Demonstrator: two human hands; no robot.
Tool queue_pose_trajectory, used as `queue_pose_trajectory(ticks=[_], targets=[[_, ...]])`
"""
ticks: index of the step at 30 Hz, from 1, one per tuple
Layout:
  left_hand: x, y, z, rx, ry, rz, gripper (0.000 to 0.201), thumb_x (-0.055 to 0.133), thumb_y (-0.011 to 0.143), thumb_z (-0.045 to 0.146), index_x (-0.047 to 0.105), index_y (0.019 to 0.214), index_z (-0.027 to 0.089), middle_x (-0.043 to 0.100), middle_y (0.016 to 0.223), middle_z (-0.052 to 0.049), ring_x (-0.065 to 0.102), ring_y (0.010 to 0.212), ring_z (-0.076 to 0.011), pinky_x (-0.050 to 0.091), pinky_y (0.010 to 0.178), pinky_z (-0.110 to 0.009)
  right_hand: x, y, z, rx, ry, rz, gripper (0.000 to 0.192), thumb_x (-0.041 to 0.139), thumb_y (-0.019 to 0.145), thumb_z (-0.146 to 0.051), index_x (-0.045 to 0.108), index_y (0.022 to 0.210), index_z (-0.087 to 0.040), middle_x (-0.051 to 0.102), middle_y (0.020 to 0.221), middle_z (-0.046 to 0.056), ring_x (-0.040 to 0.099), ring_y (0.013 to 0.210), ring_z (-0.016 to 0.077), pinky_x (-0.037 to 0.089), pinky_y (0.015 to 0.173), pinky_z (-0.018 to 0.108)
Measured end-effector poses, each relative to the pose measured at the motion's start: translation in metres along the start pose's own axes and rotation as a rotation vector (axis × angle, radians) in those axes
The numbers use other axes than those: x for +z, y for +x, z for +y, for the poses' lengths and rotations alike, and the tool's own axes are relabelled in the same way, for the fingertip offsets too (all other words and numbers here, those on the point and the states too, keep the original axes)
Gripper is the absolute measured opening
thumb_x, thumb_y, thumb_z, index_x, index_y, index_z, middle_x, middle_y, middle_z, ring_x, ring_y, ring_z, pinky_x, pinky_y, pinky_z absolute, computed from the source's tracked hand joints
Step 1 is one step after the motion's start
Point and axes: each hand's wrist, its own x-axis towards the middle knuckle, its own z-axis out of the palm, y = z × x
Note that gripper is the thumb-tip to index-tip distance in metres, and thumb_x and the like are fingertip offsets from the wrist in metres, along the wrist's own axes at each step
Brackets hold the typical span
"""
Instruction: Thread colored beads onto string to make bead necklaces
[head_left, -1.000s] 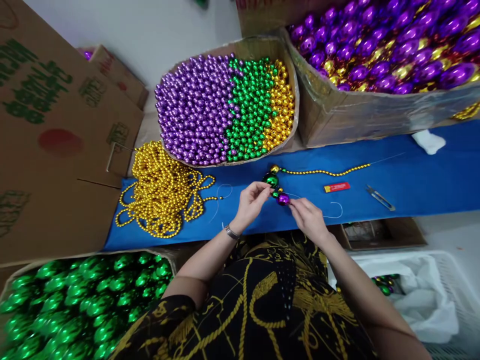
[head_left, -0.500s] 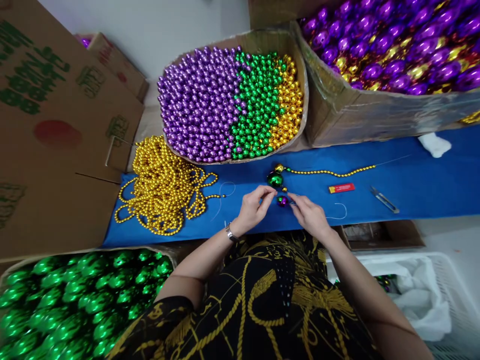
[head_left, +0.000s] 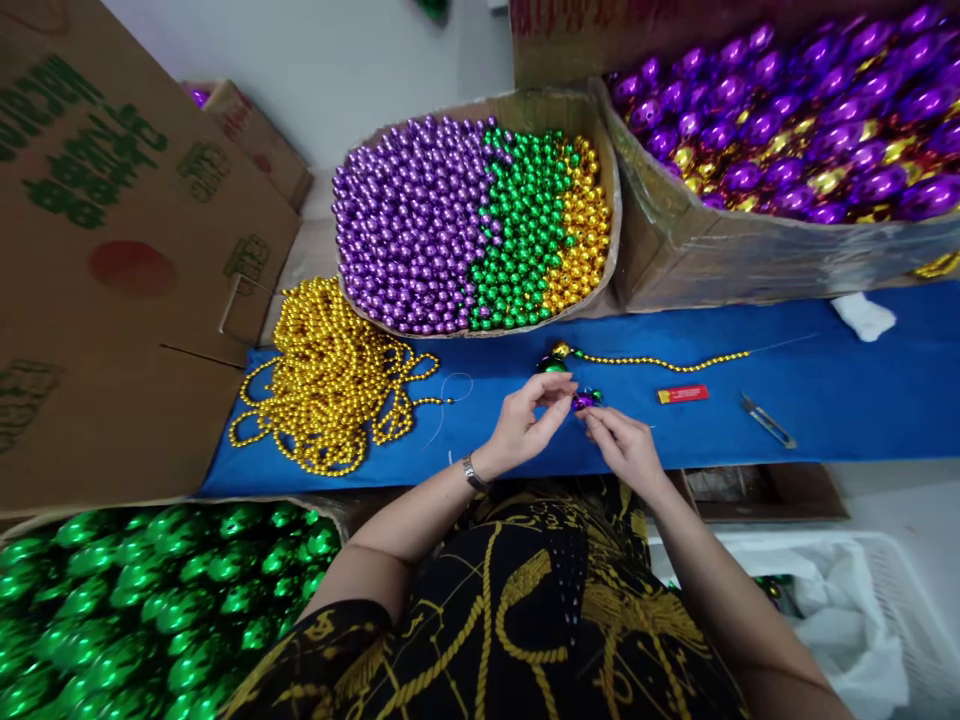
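Note:
My left hand (head_left: 529, 420) and my right hand (head_left: 621, 444) meet over the blue cloth (head_left: 825, 390), both pinching the end of a bead strand. A purple ball (head_left: 581, 401) with a small green bead beside it sits between my fingertips. A larger green ball (head_left: 553, 364) and a gold ball (head_left: 559, 349) follow on the same strand, partly hidden by my left fingers. A line of small gold beads (head_left: 660, 362) trails off to the right along the cloth.
A heap of gold bead strings (head_left: 330, 375) lies left. A box of purple, green and gold beads (head_left: 472, 220) stands behind; a box of large purple and gold balls (head_left: 787, 130) at right. Green balls (head_left: 150, 600) fill a box near left. A red lighter (head_left: 682, 394) and snips (head_left: 765, 421) lie right.
My hands have closed in together around the purple ball, and the left fingers now cover part of the green ball. The view has shifted slightly.

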Motion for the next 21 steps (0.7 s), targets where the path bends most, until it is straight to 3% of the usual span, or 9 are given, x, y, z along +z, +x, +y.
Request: queue_pose_trajectory(ticks=[2,5,9,12,17,21], targets=[[0.002,-0.002,-0.013,-0.061,-0.043,-0.023,0.03,0.057,0.093,0.031,0.058,0.12,0.016,0.071,0.111,-0.012,0.069,0.098,-0.018,0.056,0.085,-0.031,-0.005,-0.001,-0.001,0.046,0.017,0.016,0.028,0.046,0.099,-0.034,0.069,0.104,-0.02,0.073,0.09,0.005,0.066,0.066,0.0128,0.056,0.065,0.025],[0.004,-0.001,-0.024,-0.067,0.094,-0.059,0.025,0.054,0.094,0.029,0.062,0.115,0.017,0.071,0.109,-0.01,0.069,0.098,-0.0182,0.056,0.086,-0.033,-0.008,-0.001,-0.006,0.06,0.013,0.038,0.028,0.046,0.099,-0.034,0.07,0.103,-0.02,0.071,0.08,0.003,0.065,0.065,0.0127,0.054,0.065,0.024],[0.009,0.003,-0.029,0.114,0.371,-0.23,0.025,0.054,0.092,0.022,0.063,0.115,0.019,0.07,0.113,-0.01,0.065,0.106,-0.0214,0.052,0.094,-0.04,-0.007,0.001,-0.014,0.021,0.024,0.08,0.027,0.046,0.099,-0.032,0.07,0.104,-0.02,0.068,0.073,0.001,0.064,0.063,0.012,0.053,0.066,0.024],[0.015,0.009,-0.029,0.233,0.44,-0.319,0.026,0.052,0.09,0.016,0.064,0.113,0.018,0.069,0.118,-0.011,0.062,0.113,-0.0223,0.049,0.099,-0.043,-0.01,0.001,-0.019,-0.014,0.04,0.107,0.026,0.047,0.099,-0.032,0.069,0.105,-0.02,0.066,0.073,0.001,0.063,0.063,0.0119,0.053,0.065,0.023],[0.015,0.043,-0.002,0.334,0.465,-0.207,0.023,0.049,0.094,0.019,0.066,0.108,0.018,0.071,0.106,-0.01,0.065,0.1,-0.0203,0.052,0.088,-0.037,-0.026,-0.005,-0.027,-0.032,0.133,0.15,0.024,0.048,0.098,-0.026,0.068,0.109,-0.02,0.063,0.071,0.0,0.061,0.062,0.0099,0.051,0.062,0.021],[0.017,0.116,0.041,0.526,0.503,-0.115,0.02,0.05,0.094,0.022,0.067,0.105,0.017,0.072,0.101,-0.009,0.065,0.096,-0.0192,0.051,0.088,-0.035,-0.034,-0.01,-0.03,-0.031,0.197,0.199,0.024,0.048,0.098,-0.023,0.068,0.109,-0.02,0.06,0.066,-0.002,0.059,0.059,0.0089,0.049,0.059,0.02]])
